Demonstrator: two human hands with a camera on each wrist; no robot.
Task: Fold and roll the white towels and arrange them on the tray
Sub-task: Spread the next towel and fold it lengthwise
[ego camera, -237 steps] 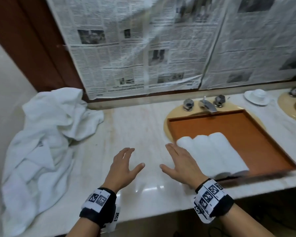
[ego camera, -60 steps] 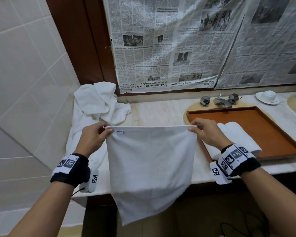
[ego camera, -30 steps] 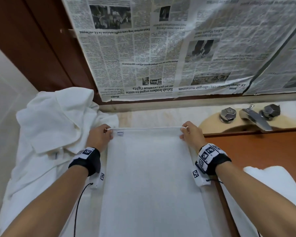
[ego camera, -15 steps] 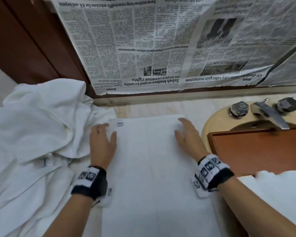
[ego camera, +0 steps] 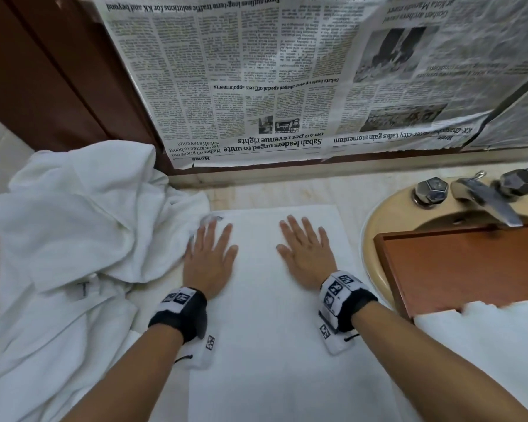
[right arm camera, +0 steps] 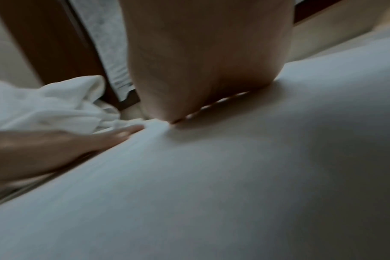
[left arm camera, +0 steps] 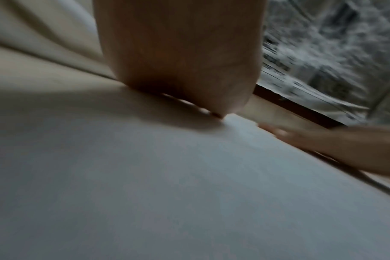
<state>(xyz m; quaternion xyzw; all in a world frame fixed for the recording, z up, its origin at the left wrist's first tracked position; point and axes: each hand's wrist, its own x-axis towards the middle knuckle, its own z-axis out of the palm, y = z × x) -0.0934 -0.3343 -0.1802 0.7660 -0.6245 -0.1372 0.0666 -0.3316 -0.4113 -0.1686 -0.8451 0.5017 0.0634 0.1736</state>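
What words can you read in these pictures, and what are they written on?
All are headlines on the upside-down newspaper:
"Sabah leaders urged to unite on 40 pct revenue rights"
"Debate heats up over alleged special officers appointments"
"KK-Changsha inter-city talks gain momentum", its middle blurred
"Higher oil prices not a guarantee to boost Sabah's revenue"
"Home"
Small newspaper print: too small to read.
Label on the flat towel and wristband patterns: nothing readable.

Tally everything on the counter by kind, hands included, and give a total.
Hands: 2, left hand and right hand, both flat on the spread towel
Spread towels: 1
Heaps of crumpled white towels: 1, number within cannot be told
Rolled towels: number cannot be told, counted as 1 group
Trays: 1, tray
Faucets: 1, faucet
Total: 7
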